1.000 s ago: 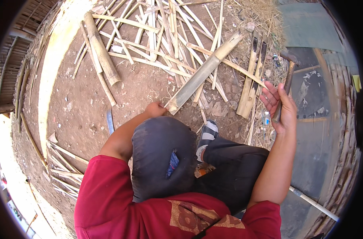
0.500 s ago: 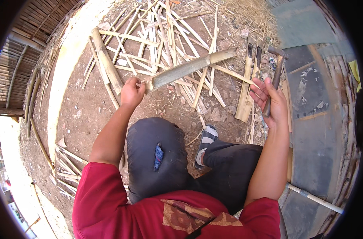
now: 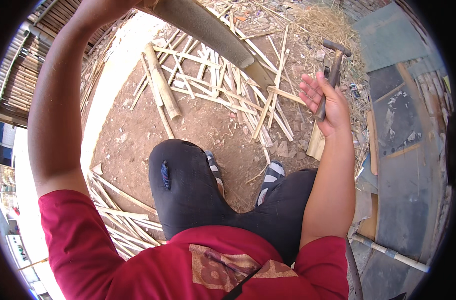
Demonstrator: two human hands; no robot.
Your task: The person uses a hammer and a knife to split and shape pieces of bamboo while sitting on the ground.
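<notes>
My left hand [image 3: 105, 9] is raised at the upper edge, closed on one end of a split bamboo length [image 3: 203, 36]; its fingers are partly cut off by the frame. The bamboo's hollow inner side shows, and it slants down to the right over a pile of strips. In my right hand [image 3: 334, 111] lies a hammer [image 3: 334, 72], its handle across the palm and its head pointing away from me. The thumb lies along the handle while the other fingers are loosely spread.
Thin bamboo strips [image 3: 218, 100] lie scattered across the dirt ground. A thicker bamboo piece [image 3: 162, 85] rests to their left. More strips [image 3: 125, 220] are heaped beside my left knee. Dark sheets [image 3: 395, 125] line the right side, with dry straw [image 3: 313, 25] at the back.
My left hand has lifted the split bamboo up and to the left, off its lower position above the strips. My right hand, with the hammer, has shifted slightly left. Both my feet now show.
</notes>
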